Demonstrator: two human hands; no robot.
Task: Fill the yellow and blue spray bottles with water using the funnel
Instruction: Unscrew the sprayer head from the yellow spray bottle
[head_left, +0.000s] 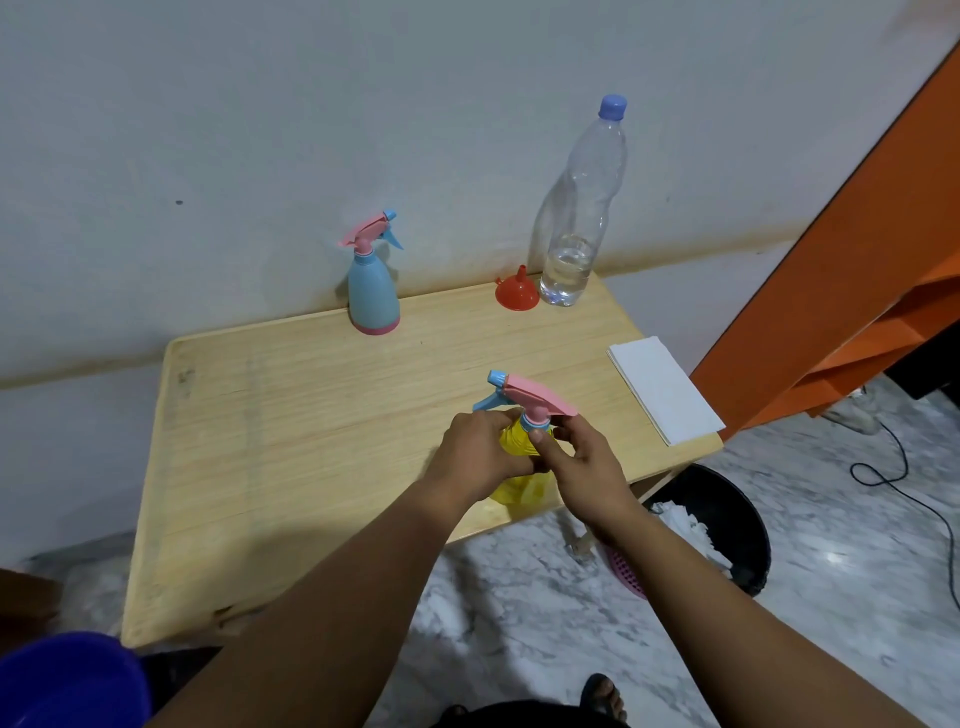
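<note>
Both my arms reach forward, hands close together. My left hand (475, 452) is curled in a grip. My right hand (582, 470) pinches with thumb and fingers.

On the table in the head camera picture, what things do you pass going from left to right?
Blue spray bottle → yellow spray bottle, held by both hands → red funnel → water bottle → folded white paper.

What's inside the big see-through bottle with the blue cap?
The clear bottle holds a little water at the bottom; the rest looks empty. Its blue cap is on. The red funnel stands beside it, covering none of it.
</note>
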